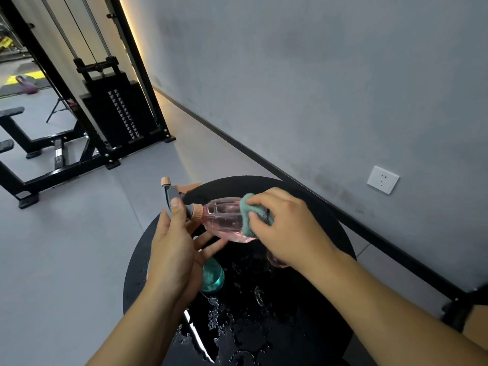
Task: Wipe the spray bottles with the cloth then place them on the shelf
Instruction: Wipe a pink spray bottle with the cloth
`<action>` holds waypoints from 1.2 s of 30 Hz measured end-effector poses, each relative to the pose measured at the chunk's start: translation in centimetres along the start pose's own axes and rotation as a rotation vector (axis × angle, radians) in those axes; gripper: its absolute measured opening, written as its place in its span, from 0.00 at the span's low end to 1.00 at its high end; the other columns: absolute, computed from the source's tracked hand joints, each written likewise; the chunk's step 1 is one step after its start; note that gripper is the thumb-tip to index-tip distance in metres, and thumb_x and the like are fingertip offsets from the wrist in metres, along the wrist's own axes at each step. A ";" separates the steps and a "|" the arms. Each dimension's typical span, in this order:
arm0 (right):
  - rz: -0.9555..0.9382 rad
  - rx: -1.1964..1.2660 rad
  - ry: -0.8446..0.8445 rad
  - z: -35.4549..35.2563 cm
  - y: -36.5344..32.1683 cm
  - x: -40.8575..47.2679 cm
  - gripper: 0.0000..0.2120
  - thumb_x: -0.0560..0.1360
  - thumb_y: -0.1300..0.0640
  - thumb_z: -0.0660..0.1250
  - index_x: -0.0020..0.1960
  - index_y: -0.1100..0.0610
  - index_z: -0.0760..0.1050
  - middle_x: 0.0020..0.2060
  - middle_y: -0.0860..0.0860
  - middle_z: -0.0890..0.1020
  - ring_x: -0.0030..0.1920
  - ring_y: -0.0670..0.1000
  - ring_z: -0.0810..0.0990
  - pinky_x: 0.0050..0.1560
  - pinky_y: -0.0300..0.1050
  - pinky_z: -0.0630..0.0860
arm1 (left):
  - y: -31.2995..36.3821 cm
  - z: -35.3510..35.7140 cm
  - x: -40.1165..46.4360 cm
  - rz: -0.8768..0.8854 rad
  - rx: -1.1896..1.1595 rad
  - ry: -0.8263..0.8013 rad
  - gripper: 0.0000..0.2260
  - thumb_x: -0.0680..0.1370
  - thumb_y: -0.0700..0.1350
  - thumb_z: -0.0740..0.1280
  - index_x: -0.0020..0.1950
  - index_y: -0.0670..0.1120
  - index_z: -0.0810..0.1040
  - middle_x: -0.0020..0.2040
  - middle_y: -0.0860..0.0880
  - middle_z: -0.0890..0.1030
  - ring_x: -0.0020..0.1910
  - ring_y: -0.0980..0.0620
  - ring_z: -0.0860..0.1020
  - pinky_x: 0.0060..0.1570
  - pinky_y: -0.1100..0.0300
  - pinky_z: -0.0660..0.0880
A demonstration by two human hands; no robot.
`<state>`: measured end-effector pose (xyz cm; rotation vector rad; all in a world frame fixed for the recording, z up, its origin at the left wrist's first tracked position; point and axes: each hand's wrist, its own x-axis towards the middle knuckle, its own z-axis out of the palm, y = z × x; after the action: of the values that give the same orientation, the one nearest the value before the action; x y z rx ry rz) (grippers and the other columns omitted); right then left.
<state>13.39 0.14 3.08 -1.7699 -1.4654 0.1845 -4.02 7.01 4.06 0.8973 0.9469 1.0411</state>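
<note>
Two hands work over the round black desk (330, 233). The left hand (174, 249) has its fingers curled round the sprayer neck of the pink bottle (227, 217), held sideways in the air. The right hand (287, 225) pinches the teal cloth (248, 217) against the bottle's body, at three o'clock from the neck. A green bottle (212, 278) stands at six o'clock, partly hidden. Water beads the desk; I judge a wet bottle could slip, or a thumb could trigger spray.

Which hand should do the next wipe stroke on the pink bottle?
Right hand: it already presses the cloth on the pink bottle. The left hand is busy gripping the sprayer head.
</note>
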 end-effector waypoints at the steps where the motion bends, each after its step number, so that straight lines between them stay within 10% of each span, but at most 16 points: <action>1: 0.046 0.012 0.006 -0.2 0.3 0.0 0.11 0.80 0.55 0.68 0.61 0.47 0.82 0.54 0.40 0.79 0.52 0.42 0.80 0.54 0.42 0.81 | 0.1 0.0 0.0 0.004 -0.003 0.009 0.16 0.87 0.59 0.59 0.47 0.50 0.75 0.59 0.38 0.86 0.55 0.34 0.87 0.53 0.36 0.84; 10: -0.196 -0.057 -0.074 1.6 -1.2 -0.6 0.12 0.81 0.56 0.69 0.64 0.52 0.82 0.58 0.43 0.81 0.61 0.45 0.75 0.62 0.41 0.76 | -0.7 0.4 -0.4 -0.034 0.063 -0.033 0.17 0.87 0.60 0.59 0.54 0.47 0.78 0.56 0.36 0.86 0.50 0.38 0.88 0.53 0.38 0.85; 36: -0.071 0.000 -0.113 0.4 -1.8 0.1 0.13 0.84 0.56 0.61 0.65 0.49 0.79 0.59 0.40 0.78 0.62 0.42 0.74 0.63 0.41 0.74 | -1.1 -0.9 -0.2 0.121 0.228 -0.284 0.14 0.83 0.55 0.63 0.59 0.46 0.79 0.59 0.43 0.86 0.60 0.42 0.86 0.59 0.42 0.84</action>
<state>11.87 0.41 4.04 -1.7286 -1.6065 0.2509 -4.54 6.67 2.79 1.2687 0.7881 0.8880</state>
